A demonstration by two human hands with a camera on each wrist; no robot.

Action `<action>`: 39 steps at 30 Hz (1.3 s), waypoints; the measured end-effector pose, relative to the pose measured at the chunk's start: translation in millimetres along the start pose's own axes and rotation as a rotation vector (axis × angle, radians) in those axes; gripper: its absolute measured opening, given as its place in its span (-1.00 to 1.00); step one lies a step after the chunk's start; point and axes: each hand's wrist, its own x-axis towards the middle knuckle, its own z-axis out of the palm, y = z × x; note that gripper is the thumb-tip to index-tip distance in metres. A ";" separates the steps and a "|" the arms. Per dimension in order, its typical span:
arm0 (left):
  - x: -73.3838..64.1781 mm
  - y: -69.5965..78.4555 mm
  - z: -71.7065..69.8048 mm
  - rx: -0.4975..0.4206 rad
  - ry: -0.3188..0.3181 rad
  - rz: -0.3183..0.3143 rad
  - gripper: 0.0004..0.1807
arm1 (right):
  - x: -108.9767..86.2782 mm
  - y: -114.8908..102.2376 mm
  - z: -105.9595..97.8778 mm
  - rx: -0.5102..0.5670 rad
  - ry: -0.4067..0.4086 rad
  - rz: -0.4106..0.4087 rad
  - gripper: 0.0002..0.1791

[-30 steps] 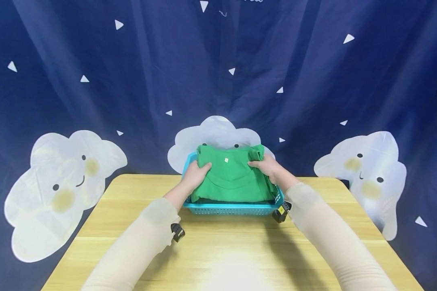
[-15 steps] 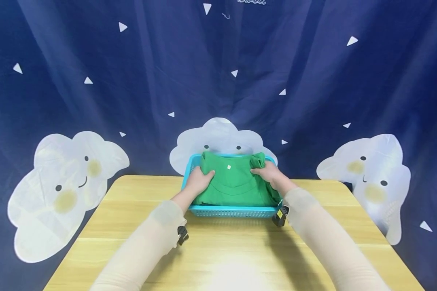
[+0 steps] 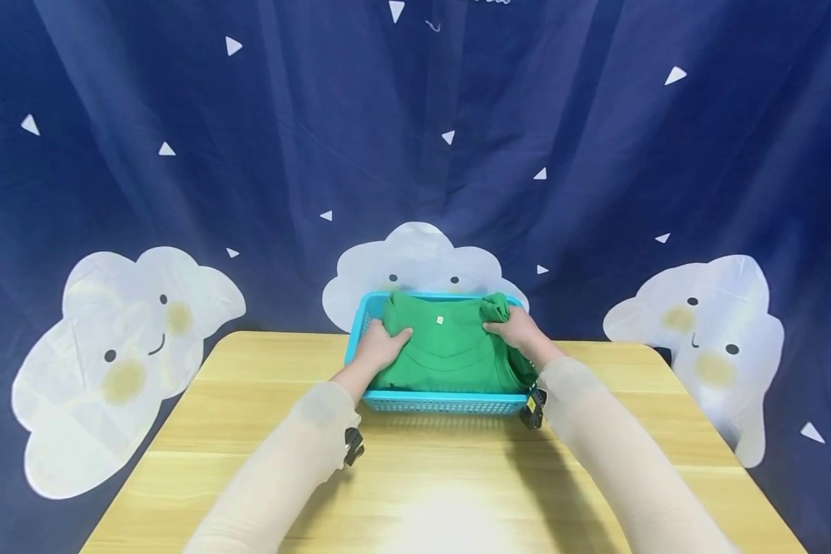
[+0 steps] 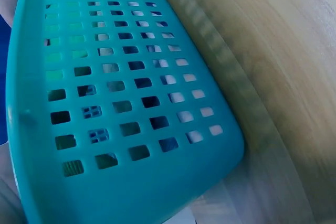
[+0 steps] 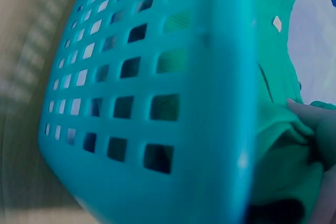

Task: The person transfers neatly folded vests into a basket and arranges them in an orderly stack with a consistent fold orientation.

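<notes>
A folded green T-shirt lies inside a turquoise plastic basket, its neckline toward the back and a small white label near the collar. My left hand grips the shirt's left side, thumb on top, fingers hidden. At the other side, my right hand holds a bunched green edge, with the thumb in front. In the right wrist view, the right thumb presses on the bunched cloth behind the basket rim. The perforated basket wall fills most of the left wrist view.
The basket stands near the back edge of a light wooden table. Behind it hangs a dark blue curtain with white triangles and cloud shapes. A black wrist camera sits close to the basket's front right corner.
The T-shirt and both hands have come down into the basket, and the basket's back rim now shows behind the shirt. Over the last half second there is little movement.
</notes>
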 end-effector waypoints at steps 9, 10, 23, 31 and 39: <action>0.9 -6.0 3.7 0.032 -0.002 -0.001 -0.02 | 6.8 12.3 6.3 -0.164 0.068 -0.037 -0.73; 0.5 -5.3 3.7 0.036 0.003 -0.001 -0.03 | 6.9 12.1 7.1 -0.171 0.078 -0.034 -0.74; 5.0 -1.1 1.1 0.155 0.084 0.004 -0.18 | 3.3 5.4 0.7 -0.238 0.123 -0.023 -0.55; 2.1 2.7 -4.5 0.290 0.176 0.053 -0.37 | -4.0 -0.2 -7.0 -0.265 0.139 0.004 -0.30; -1.3 1.7 -1.4 0.369 0.234 0.042 -0.36 | 1.8 5.0 -2.7 -0.254 0.163 0.037 -0.33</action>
